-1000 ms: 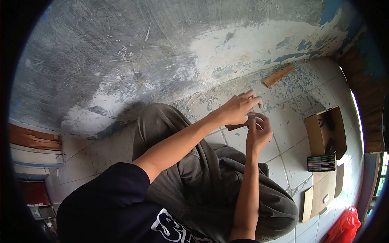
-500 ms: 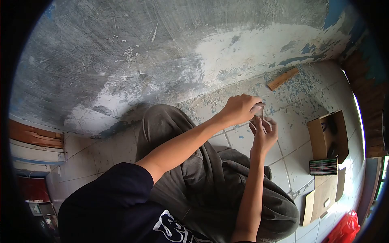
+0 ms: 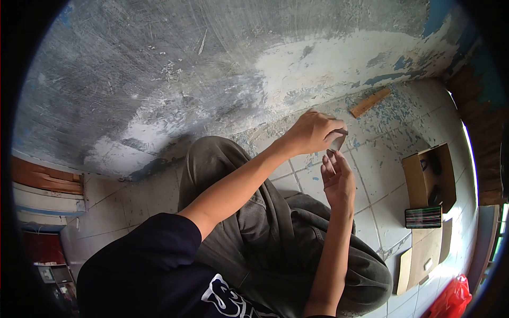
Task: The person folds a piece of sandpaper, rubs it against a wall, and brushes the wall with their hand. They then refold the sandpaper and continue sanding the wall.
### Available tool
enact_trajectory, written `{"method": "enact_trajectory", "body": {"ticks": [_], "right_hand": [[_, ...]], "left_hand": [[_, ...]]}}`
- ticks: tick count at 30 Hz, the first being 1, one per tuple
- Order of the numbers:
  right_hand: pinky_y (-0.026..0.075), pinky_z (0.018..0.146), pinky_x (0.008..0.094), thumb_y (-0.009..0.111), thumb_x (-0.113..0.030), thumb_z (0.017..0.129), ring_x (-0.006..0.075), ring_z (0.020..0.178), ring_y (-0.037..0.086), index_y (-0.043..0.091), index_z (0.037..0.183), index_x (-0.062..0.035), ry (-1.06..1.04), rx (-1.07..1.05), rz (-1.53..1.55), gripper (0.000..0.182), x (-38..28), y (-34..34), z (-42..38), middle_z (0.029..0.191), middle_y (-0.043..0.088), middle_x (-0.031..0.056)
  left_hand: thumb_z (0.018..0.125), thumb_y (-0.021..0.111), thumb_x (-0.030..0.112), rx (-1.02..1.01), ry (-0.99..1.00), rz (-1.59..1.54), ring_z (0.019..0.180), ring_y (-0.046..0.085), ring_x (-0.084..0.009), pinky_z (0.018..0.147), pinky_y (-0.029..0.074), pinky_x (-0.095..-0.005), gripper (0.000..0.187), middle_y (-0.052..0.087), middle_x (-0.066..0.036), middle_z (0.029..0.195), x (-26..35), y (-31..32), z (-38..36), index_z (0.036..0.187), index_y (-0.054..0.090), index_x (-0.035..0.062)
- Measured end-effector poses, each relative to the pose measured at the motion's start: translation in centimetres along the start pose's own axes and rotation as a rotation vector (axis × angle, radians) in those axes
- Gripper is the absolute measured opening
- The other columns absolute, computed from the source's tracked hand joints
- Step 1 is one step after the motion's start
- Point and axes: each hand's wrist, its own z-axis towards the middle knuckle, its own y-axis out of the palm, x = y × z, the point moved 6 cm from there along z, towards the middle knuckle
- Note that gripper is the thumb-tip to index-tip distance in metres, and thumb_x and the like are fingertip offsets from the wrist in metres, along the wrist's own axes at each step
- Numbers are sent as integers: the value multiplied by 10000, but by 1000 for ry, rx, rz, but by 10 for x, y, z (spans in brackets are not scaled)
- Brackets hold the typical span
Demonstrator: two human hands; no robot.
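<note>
My left hand (image 3: 313, 132) is closed around a small flat metal scraper blade (image 3: 337, 142) with a dark upper edge. The grip covers part of the blade, so its full shape is hidden. Just below, my right hand (image 3: 339, 183) has its palm partly turned up and the other fingers loosely curled. Its thumb and fingertip pinch at the blade's lower corner. Both hands are raised over the tiled floor (image 3: 382, 175), to the right of my bent left knee (image 3: 214, 153).
A scraped grey and white wall (image 3: 328, 69) rises ahead. Paint flakes and a wooden piece (image 3: 370, 103) lie along its foot. At right are an opened cardboard box (image 3: 413, 180) holding dark items, a dark striped case (image 3: 423, 218), cardboard flaps (image 3: 419, 254) and a red plastic bag (image 3: 450, 298).
My right hand has turned its palm more upward and slid slightly down and left along the blade. My left hand has shifted a little, still gripping it, and more of the blade shows.
</note>
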Motion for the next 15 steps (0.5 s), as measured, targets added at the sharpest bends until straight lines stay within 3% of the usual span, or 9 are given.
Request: {"method": "enact_trajectory", "body": {"ticks": [3, 15], "right_hand": [[486, 720, 284, 529, -128, 864, 163, 846, 590, 524, 1063, -6, 21, 21, -36, 234, 1, -1, 0, 987, 589, 75], [409, 694, 234, 586, -134, 828, 97, 779, 541, 596, 981, -52, -56, 77, -95, 173, -2, -4, -2, 859, 592, 7]], "left_hand": [[790, 590, 128, 79, 67, 68, 736, 618, -228, 733, 440, -347, 92, 644, -41, 775, 6, -3, -2, 869, 624, 94], [764, 600, 112, 7, -10, -84, 740, 614, -232, 760, 432, -360, 94, 637, -55, 753, 10, -4, 0, 851, 630, 93]]}}
